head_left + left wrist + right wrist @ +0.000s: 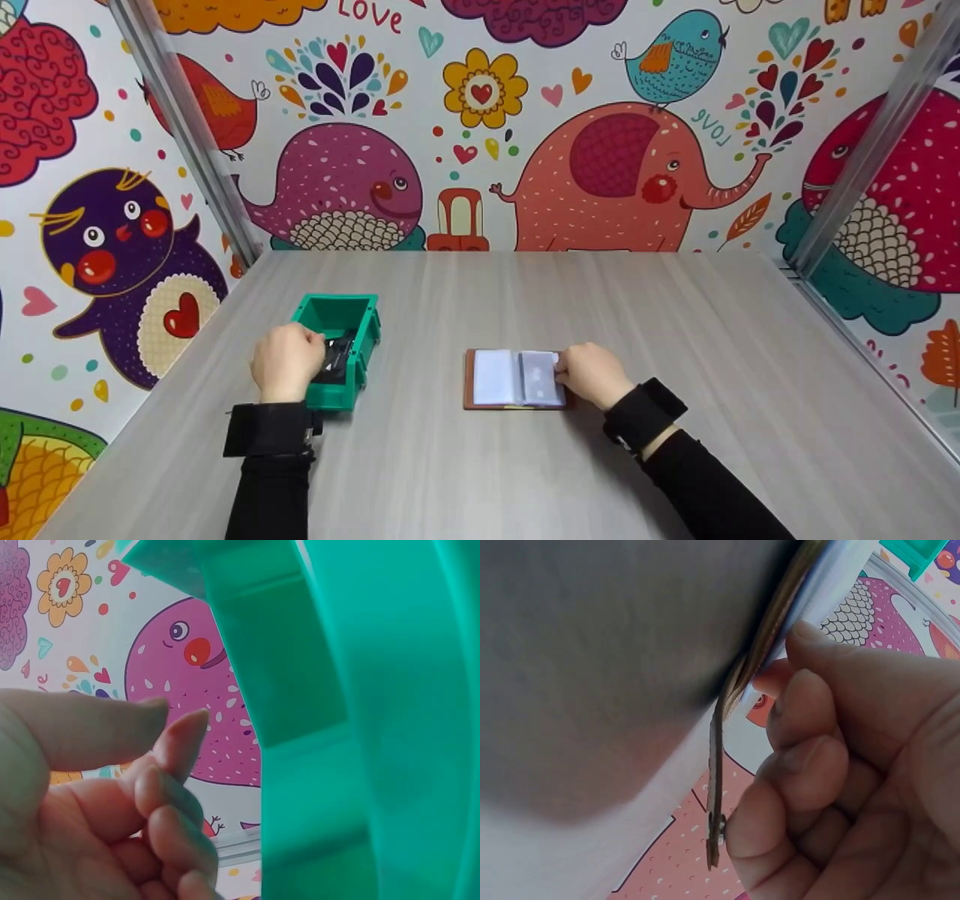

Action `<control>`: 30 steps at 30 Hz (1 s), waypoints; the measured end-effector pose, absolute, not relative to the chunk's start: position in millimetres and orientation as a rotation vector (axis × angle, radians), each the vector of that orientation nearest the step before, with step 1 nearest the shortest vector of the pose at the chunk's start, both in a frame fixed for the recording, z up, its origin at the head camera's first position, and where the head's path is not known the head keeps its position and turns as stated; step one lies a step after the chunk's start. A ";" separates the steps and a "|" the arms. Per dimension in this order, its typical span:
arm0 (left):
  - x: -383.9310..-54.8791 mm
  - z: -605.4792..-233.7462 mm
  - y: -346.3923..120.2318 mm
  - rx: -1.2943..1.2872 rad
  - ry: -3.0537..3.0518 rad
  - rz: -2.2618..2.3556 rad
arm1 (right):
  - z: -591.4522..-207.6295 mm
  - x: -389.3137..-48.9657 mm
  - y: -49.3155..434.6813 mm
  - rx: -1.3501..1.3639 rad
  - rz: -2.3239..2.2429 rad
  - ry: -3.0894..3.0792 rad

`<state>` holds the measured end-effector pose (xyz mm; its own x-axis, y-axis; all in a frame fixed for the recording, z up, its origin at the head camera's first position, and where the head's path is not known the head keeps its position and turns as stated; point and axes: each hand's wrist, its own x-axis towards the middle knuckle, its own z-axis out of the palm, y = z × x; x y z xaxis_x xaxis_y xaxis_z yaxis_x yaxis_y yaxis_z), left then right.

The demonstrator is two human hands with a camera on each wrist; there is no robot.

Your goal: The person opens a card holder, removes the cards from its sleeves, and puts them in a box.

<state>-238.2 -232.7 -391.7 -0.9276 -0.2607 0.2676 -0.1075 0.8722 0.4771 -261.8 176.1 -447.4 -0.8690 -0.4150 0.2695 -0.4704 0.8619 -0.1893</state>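
A small brown card holder [469, 381] lies spread on the table, with clear plastic sleeves [493, 377] showing. My right hand [595, 375] pinches the right-hand sleeve at its outer edge. In the right wrist view, the thumb of the right hand [855, 742] lies on the sleeve's face, and the cover's strap [717, 787] hangs by the curled fingers. My left hand [283, 361] is at the left side of a green bin [341, 397] that holds black items [337, 361]. Its fingers are loosely curled around nothing in the left wrist view, apart from the bin wall [315, 787].
The pale wood-grain table [420, 465] runs back to a wall [465, 172] printed with cartoon animals. Metal posts [202, 150] stand at the corners. Bare table lies between the bin and the card holder.
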 end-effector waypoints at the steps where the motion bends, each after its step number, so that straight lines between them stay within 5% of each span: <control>1: -238.1 -392.0 -232.6 0.270 -2.714 -0.666 | -447.3 -262.1 176.0 0.679 0.368 -2.821; 30: -235.0 -388.2 -177.4 -0.058 -2.583 -0.831 | -446.7 -261.4 176.0 0.674 0.358 -2.820</control>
<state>-235.0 -177.4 -388.2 -0.9091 -0.0884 0.4070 0.1655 0.8201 0.5477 -261.4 176.0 -446.7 -0.8705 -0.4135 0.2669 -0.4671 0.8649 -0.1836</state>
